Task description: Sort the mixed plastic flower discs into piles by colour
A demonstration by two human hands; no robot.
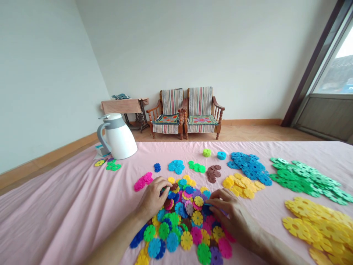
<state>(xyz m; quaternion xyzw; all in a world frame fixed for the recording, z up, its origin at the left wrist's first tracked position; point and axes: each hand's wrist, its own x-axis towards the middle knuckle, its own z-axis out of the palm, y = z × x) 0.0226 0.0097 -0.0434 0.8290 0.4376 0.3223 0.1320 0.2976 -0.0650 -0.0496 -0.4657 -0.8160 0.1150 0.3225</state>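
My forearms (118,235), mixed discs (186,240), left hand (153,193) curled, hold unclear, right hand (231,212) pinching blue disc (207,204), jug (121,140) lidded, contents hidden

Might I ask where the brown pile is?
In the head view, the brown pile lies right of centre, between a few green discs and a yellow pile.

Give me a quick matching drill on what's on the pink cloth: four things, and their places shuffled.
1. Jug
2. Small brown pile
3. Large green pile
4. Mixed-colour pile

A. Behind the larger yellow pile
B. Between the left hand and right hand
C. On the left part of the pink cloth
D. Just left of the smaller yellow pile

Pairs: 1-C, 2-D, 3-A, 4-B
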